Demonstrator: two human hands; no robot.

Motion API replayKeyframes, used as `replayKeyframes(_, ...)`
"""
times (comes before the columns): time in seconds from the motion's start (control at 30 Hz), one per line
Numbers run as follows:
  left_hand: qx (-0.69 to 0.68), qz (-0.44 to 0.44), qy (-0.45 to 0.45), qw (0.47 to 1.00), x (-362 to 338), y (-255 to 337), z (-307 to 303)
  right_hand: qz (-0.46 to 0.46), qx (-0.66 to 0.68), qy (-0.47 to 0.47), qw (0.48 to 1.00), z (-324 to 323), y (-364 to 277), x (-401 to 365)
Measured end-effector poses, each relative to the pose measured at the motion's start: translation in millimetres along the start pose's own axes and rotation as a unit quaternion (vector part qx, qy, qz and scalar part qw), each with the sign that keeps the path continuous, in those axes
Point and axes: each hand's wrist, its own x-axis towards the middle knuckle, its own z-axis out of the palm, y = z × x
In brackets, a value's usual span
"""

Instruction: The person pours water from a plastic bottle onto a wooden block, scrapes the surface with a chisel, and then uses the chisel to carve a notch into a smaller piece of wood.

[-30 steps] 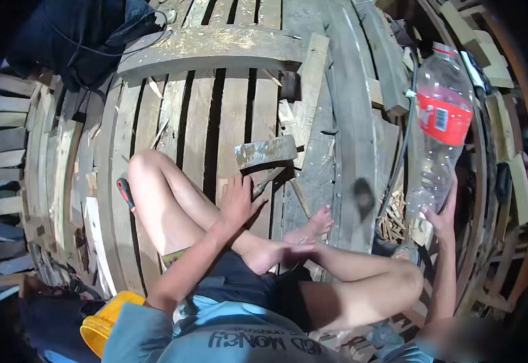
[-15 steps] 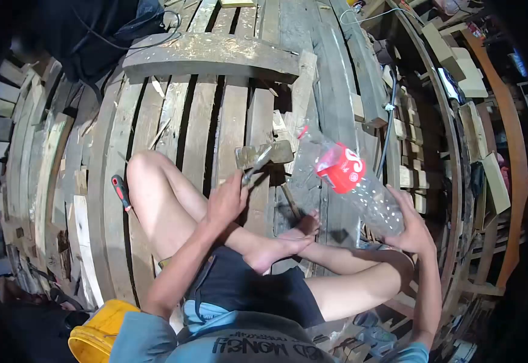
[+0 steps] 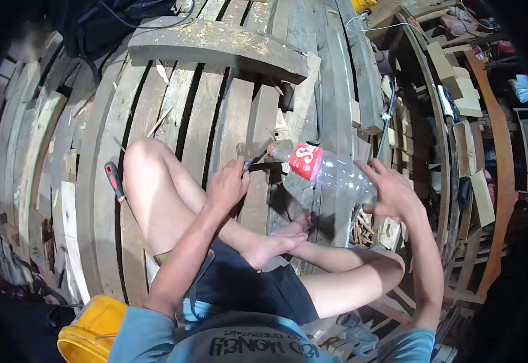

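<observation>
The left hand [image 3: 229, 186] is closed around a slim tool [image 3: 253, 163] that points toward the bottle's neck, though I cannot tell whether they touch. The right hand [image 3: 392, 189] grips the base of the clear plastic bottle [image 3: 334, 173], which is held sideways between the hands, its red label [image 3: 305, 161] facing up. Left of the left hand lies a red-and-black handle [image 3: 114, 181]; beyond both hands, a thick wooden beam [image 3: 218, 45] crosses the slats [image 3: 205, 112].
</observation>
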Motion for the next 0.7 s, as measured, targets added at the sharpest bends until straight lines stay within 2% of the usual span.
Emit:
replayKeyframes(0.23, 0.001, -0.028, -0.037, 0.999, 1.9, -2.0, -1.3, -0.038, -0.033, 0.021, 0.999, -13.6, 0.2, 11.2)
replayKeyframes(0.33, -0.001, -0.029, -0.031, 0.999, -0.3, 0.0, -2.0, -0.011, -0.055, -0.019, 0.998, -25.9, -7.7, 13.9)
replayKeyframes(0.6, -0.011, -0.044, -0.055, 0.997, 0.5, 1.9, -2.1, -0.044, -0.097, -0.003, 0.994, -35.7, -8.7, 21.9)
replayKeyframes(0.7, -0.003, -0.05, -0.057, 0.997, -0.8, 3.2, -2.9, -0.025, -0.098, -0.035, 0.994, -45.1, -14.5, 24.3)
